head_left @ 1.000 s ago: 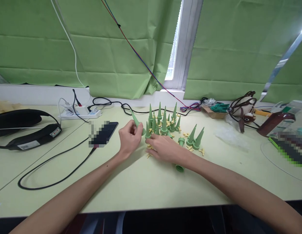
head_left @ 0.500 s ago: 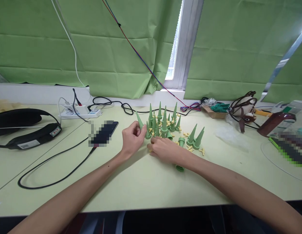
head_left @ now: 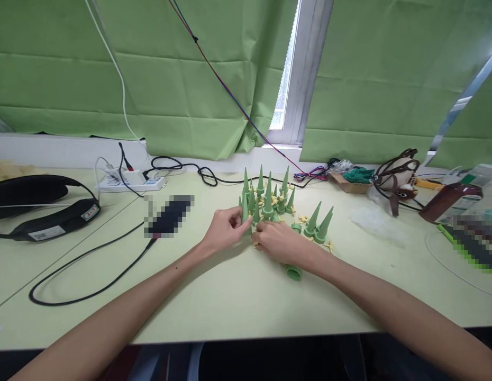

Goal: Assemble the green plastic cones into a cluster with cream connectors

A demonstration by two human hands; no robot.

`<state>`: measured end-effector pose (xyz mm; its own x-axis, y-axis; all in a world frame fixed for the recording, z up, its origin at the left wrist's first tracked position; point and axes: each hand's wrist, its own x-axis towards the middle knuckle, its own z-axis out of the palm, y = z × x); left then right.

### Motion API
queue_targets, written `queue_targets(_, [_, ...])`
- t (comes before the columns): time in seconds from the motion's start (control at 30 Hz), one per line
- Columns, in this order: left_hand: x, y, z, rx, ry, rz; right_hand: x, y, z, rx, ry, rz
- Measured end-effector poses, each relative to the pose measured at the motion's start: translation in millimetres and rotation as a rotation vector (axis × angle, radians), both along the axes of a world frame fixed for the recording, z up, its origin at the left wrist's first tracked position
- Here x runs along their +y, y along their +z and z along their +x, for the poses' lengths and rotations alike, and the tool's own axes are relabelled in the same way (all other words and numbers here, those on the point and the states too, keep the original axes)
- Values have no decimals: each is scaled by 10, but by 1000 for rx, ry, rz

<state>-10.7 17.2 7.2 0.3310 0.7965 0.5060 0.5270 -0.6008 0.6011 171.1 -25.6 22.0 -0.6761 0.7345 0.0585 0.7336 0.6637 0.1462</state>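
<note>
My left hand (head_left: 227, 228) is closed, with thumb and fingers around a green plastic cone spike (head_left: 245, 209) that points upward. My right hand (head_left: 280, 241) lies low over the table just to its right, fingers curled and pressed together. Its fingertips hide whatever they hold; a small yellow bit shows beside them. Behind both hands stands a cluster of similar green cone spikes (head_left: 269, 198), with small yellow pieces (head_left: 274, 200) among them. Two more cones (head_left: 321, 228) stand to the right, close to a yellow T-shaped piece (head_left: 329, 246). A hollow green part (head_left: 294, 272) lies below my right wrist.
To the left are a phone (head_left: 169, 217) on a black cable, a white power strip (head_left: 130, 182) and a black padded device (head_left: 59, 222). Clear plastic film (head_left: 375, 222), a cardboard box (head_left: 349, 182) and a dark red bottle (head_left: 452, 201) are on the right.
My left hand has moved right with its cone, which now stands more upright beside the cluster. My right hand has shifted slightly right, covering more of the green part behind it.
</note>
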Motion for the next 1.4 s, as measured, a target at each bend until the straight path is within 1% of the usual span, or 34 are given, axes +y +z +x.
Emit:
queue_targets(0.23, [28,-39,-3,155,-55,-72,42,-94,112,73,-70,-2])
queue_targets(0.4, [26,-51,3,233,-75,-89,25,-84,150,143,-129,-68])
queue_targets(0.5, [31,-57,1,256,-80,-81,6,-72,162,176,-147,-79])
queue_targets(0.73, [25,-57,-12,224,-97,-45,-28,-51,197,203,-163,-23])
queue_targets(0.97, [10,-38,-1,137,-96,4,34,-104,190,174,-139,13])
queue_targets(1.2, [8,-62,-21,147,-133,-30,53,-106,174,125,-148,-11])
queue_targets(1.4, [-15,-38,-4,185,-144,6,76,-111,172,86,-149,-23])
